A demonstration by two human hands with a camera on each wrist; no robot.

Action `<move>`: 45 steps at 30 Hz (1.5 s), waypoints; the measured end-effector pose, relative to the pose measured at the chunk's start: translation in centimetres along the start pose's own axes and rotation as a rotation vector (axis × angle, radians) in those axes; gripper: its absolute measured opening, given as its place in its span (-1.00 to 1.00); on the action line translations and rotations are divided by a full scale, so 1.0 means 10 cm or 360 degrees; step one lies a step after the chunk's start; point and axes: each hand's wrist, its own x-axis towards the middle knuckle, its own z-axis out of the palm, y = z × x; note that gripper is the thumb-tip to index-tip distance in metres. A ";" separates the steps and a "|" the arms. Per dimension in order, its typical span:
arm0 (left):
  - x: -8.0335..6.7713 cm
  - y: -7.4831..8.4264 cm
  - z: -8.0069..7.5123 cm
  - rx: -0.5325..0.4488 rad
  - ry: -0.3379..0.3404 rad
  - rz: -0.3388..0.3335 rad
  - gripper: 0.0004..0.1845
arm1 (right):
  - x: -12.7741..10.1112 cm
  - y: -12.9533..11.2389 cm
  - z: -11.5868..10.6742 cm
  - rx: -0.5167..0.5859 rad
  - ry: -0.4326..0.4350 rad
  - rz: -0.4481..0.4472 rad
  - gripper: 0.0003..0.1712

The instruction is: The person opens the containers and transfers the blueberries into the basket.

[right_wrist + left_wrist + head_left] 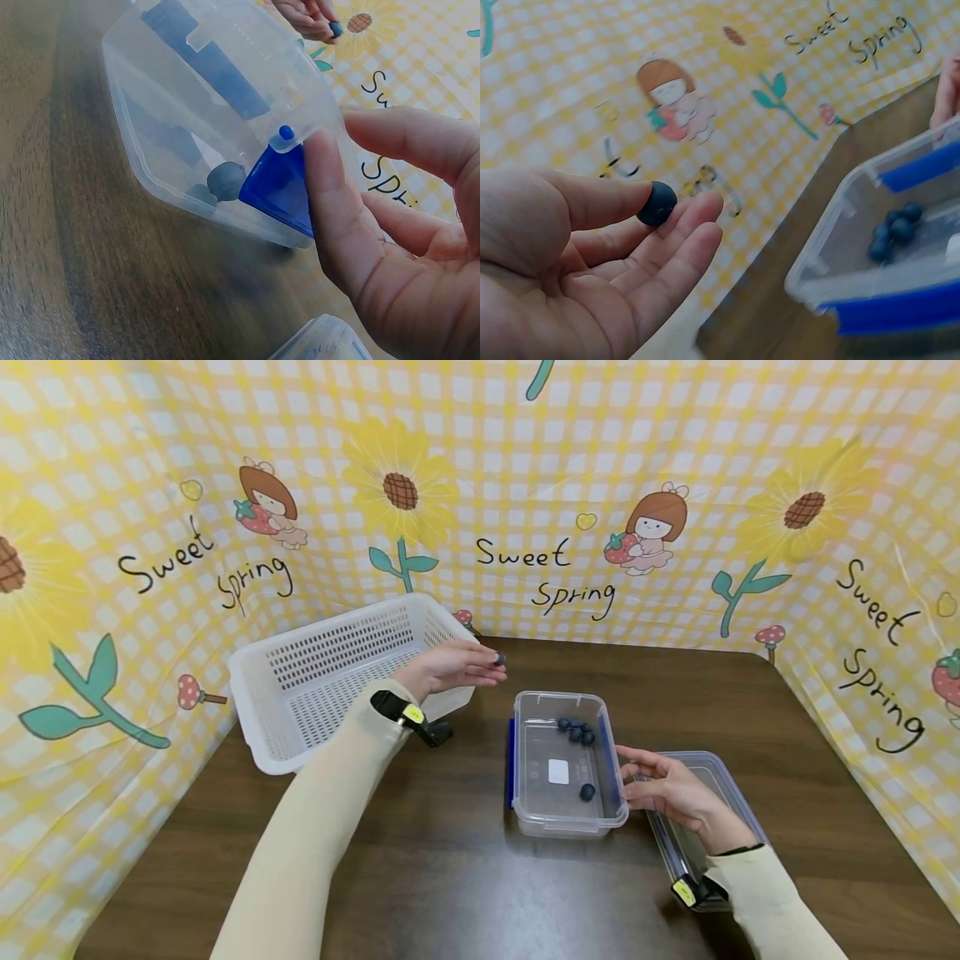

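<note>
White perforated basket (315, 681) at far left on the brown table (465, 877). Your left hand (450, 667) hovers just right of it, above the table, pinching one dark blueberry (500, 657) between thumb and fingertips (705, 206). Centre: clear container (566, 814) with blue clips, holding five more blueberries (576, 731). Your right hand (671, 793) rests straight, relaxed fingers against its right clip (281, 187); a clear lid (705, 777) lies beneath that hand.
</note>
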 end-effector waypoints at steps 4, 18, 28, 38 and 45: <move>-0.10 0.03 -0.20 -0.0008 0.0062 0.0017 -0.69 | 0.00 0.01 -0.02 0.0008 -0.0011 -0.0013 -0.17; -0.39 -0.03 -0.96 -0.0117 0.0379 -0.0017 -0.49 | 0.01 0.03 -0.02 0.0013 -0.0023 -0.0006 -0.15; -0.53 -0.14 -1.26 -0.0205 0.0487 -0.0049 -0.58 | 0.01 0.02 -0.02 0.0017 -0.0017 0.0006 -0.15; -0.59 -0.17 -1.31 -0.0296 0.0557 -0.0149 -0.70 | 0.01 0.01 -0.02 -0.0016 0.0008 0.0018 -0.14; -0.61 -0.21 -1.34 -0.0357 0.0614 -0.0205 -0.67 | 0.00 0.00 -0.02 -0.0017 0.0013 0.0016 -0.15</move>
